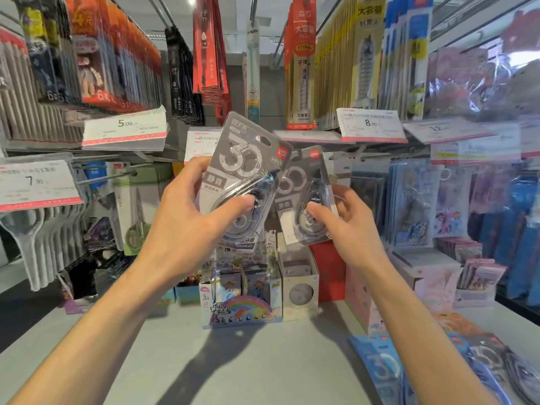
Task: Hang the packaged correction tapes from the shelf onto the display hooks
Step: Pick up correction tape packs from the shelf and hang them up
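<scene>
**Desk:** What does the centre of the frame show?

**Photographer:** Two bare hands, each raising a grey packaged correction tape before a stationery display. The left hand (187, 226) grips the larger-looking pack (242, 176), thumb pressed on its clear blister, fingers curled behind the card. The pack tilts to the right, its hang hole at the top.

**Desk:** And the other?

**Photographer:** The right hand (350, 229) pinches a second grey pack (304, 197), thumb on the blister front, fingers behind the right edge. This pack sits just right of the first; their upper corners overlap or touch, and I cannot tell which.

**Desk:** Are more tapes in view?

**Photographer:** Yes. At lower right of the frame, a loose pile of blue and grey correction tape packs (438, 369) lies flat on the grey shelf (263, 361).

**Desk:** Where are the hooks?

**Photographer:** A bare metal display hook (111, 175) juts out at middle left, beside the price tag marked 7.90 (38, 182). Packaged pens (117, 54) hang in rows across the top of the frame.

**Desk:** Anything beneath the hands?

**Photographer:** A cardboard display box with a rainbow pony print (242, 308) stands at the back of the shelf, with a white box (298, 285) just to its right.
</scene>
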`<state>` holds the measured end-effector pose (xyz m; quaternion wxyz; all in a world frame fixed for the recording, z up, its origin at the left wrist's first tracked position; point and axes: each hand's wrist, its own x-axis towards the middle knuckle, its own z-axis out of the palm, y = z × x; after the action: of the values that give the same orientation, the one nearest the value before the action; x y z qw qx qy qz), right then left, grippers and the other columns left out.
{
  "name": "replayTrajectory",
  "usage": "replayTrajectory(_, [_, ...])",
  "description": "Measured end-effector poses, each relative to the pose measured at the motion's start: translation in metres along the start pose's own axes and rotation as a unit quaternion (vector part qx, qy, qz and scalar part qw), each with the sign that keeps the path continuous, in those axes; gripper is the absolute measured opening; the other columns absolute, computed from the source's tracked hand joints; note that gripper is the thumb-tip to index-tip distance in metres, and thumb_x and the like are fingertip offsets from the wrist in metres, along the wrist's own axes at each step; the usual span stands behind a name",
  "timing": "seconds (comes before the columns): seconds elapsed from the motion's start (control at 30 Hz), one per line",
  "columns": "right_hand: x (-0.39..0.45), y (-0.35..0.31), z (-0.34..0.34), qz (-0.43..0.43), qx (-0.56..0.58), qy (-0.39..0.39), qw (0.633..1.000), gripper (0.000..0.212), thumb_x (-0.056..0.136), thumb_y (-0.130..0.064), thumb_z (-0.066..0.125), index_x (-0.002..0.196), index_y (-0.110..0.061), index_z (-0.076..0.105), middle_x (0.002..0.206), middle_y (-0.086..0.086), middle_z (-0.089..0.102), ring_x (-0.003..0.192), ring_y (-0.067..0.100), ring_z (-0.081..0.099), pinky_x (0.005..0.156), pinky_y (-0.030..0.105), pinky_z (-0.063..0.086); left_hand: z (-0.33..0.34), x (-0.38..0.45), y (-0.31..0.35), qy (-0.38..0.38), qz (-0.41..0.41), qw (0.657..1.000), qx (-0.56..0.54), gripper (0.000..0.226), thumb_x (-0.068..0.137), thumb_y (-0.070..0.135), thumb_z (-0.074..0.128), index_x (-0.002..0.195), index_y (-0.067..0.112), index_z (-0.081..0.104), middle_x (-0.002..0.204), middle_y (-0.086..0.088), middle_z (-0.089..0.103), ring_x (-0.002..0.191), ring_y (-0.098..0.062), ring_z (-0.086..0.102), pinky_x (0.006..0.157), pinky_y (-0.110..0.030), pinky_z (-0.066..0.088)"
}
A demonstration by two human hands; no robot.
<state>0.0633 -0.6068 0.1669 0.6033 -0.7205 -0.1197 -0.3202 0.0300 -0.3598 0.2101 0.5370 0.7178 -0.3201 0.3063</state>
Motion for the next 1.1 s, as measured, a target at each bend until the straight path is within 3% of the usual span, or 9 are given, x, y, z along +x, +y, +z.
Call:
replayTrajectory(0.1, [0.004, 0.002, 0.004, 0.004, 0.001, 0.013, 1.000, 0.036, 0.092, -0.029, 0.077, 0.124, -0.026, 0.060, 0.108, -0.023, 0.070, 0.094, -0.021, 0.063, 0.073, 0.001, 0.045, 0.000, 0.000, 0.000, 0.002, 0.001, 1.000, 0.003, 0.041, 0.083, 0.033, 0.078, 0.118, 0.046, 0.060, 0.115, 0.025, 0.074, 0.107, 0.000, 0.070, 0.092, -0.031, 0.051])
replayTrajectory(0.3, [0.011, 0.007, 0.008, 0.015, 0.015, 0.043, 0.999, 0.048, 0.090, -0.035, 0.077, 0.133, -0.022, 0.060, 0.123, -0.009, 0.071, 0.117, 0.007, 0.065, 0.097, 0.029, 0.051, -0.001, 0.000, -0.001, 0.000, -0.002, 1.000, 0.007, 0.042, 0.082, 0.035, 0.079, 0.118, 0.047, 0.060, 0.117, 0.021, 0.074, 0.111, -0.005, 0.070, 0.100, -0.040, 0.053])
replayTrajectory(0.43, [0.017, 0.017, 0.019, 0.034, 0.005, 0.050, 0.998, 0.044, 0.087, -0.040, 0.075, 0.126, -0.031, 0.057, 0.122, -0.015, 0.065, 0.116, 0.007, 0.061, 0.091, 0.026, 0.046, 0.000, 0.001, -0.001, 0.002, 0.000, 1.000, 0.010, 0.041, 0.082, 0.036, 0.078, 0.117, 0.046, 0.059, 0.115, 0.025, 0.074, 0.108, 0.000, 0.070, 0.092, -0.030, 0.051])
replayTrajectory(0.57, [0.030, 0.030, 0.033, 0.071, -0.001, 0.051, 0.996, 0.048, 0.089, -0.040, 0.078, 0.131, -0.021, 0.062, 0.116, -0.008, 0.069, 0.114, 0.017, 0.064, 0.083, 0.026, 0.046, 0.000, 0.000, -0.003, 0.002, -0.007, 1.000, 0.013, 0.040, 0.081, 0.038, 0.078, 0.115, 0.049, 0.059, 0.114, 0.026, 0.073, 0.107, 0.002, 0.069, 0.091, -0.030, 0.051])
replayTrajectory(0.67, [0.030, 0.031, 0.037, 0.095, -0.005, 0.027, 0.995, 0.061, 0.089, -0.045, 0.077, 0.138, -0.013, 0.061, 0.121, -0.006, 0.066, 0.117, 0.016, 0.063, 0.095, 0.032, 0.051, 0.001, -0.002, -0.005, 0.001, -0.014, 1.000, 0.012, 0.040, 0.080, 0.040, 0.078, 0.114, 0.051, 0.059, 0.114, 0.028, 0.073, 0.107, 0.002, 0.069, 0.092, -0.031, 0.051])
replayTrajectory(0.73, [0.025, 0.032, 0.032, 0.090, -0.040, 0.010, 0.995, 0.048, 0.093, -0.050, 0.071, 0.131, -0.021, 0.069, 0.121, -0.007, 0.074, 0.110, 0.013, 0.069, 0.098, 0.038, 0.055, 0.001, -0.004, -0.006, 0.001, -0.018, 1.000, 0.005, 0.039, 0.081, 0.039, 0.077, 0.114, 0.050, 0.059, 0.114, 0.027, 0.073, 0.106, 0.002, 0.069, 0.091, -0.031, 0.050])
replayTrajectory(0.83, [0.010, 0.033, 0.018, 0.059, -0.078, 0.044, 0.994, 0.025, 0.097, -0.042, 0.066, 0.117, -0.029, 0.075, 0.100, -0.018, 0.076, 0.097, 0.005, 0.070, 0.085, 0.021, 0.054, 0.005, -0.009, -0.011, -0.006, -0.031, 0.999, -0.008, 0.037, 0.080, 0.039, 0.076, 0.111, 0.050, 0.059, 0.111, 0.024, 0.074, 0.102, -0.001, 0.071, 0.088, -0.033, 0.053])
replayTrajectory(0.93, [-0.008, 0.029, 0.005, 0.008, -0.086, 0.103, 0.991, 0.022, 0.098, -0.031, 0.067, 0.116, -0.022, 0.075, 0.105, -0.017, 0.073, 0.097, -0.007, 0.067, 0.075, 0.001, 0.047, 0.016, -0.019, -0.017, -0.015, -0.048, 0.998, -0.034, 0.034, 0.078, 0.038, 0.076, 0.107, 0.050, 0.062, 0.110, 0.019, 0.076, 0.100, -0.006, 0.073, 0.088, -0.037, 0.055])
replayTrajectory(1.1, [-0.041, 0.011, 0.002, -0.010, -0.013, 0.002, 1.000, 0.018, 0.097, -0.041, 0.069, 0.108, -0.031, 0.079, 0.106, -0.017, 0.079, 0.102, -0.007, 0.070, 0.084, 0.005, 0.049, 0.045, -0.030, -0.027, -0.019, -0.077, 0.995, -0.053, 0.033, 0.079, 0.035, 0.075, 0.109, 0.040, 0.063, 0.108, 0.020, 0.076, 0.102, -0.004, 0.072, 0.092, -0.038, 0.055])
